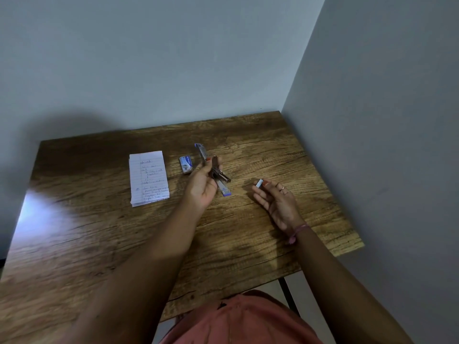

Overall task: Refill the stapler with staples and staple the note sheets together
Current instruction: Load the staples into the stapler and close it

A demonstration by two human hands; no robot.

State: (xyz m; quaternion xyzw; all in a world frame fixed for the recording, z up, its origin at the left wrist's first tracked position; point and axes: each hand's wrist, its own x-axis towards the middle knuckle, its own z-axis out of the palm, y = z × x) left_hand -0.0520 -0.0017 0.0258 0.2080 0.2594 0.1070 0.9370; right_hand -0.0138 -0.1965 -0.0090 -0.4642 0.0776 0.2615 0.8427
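Note:
My left hand (202,184) holds the stapler (201,151) above the wooden table (248,232). The stapler is swung open, its silver and blue top pointing away and its lower arm reaching toward me past the palm. My right hand (278,202) hovers to the right and pinches a small silver strip of staples (258,183) between thumb and fingertips. A small blue and white staple box (186,165) lies just left of the stapler. The lined note sheets (149,178) with handwriting lie flat further left.
The table stands in a corner, with grey walls behind it and close along its right edge. A dark table leg (288,294) shows below the near edge. My lap in a pink garment (236,321) sits at the bottom.

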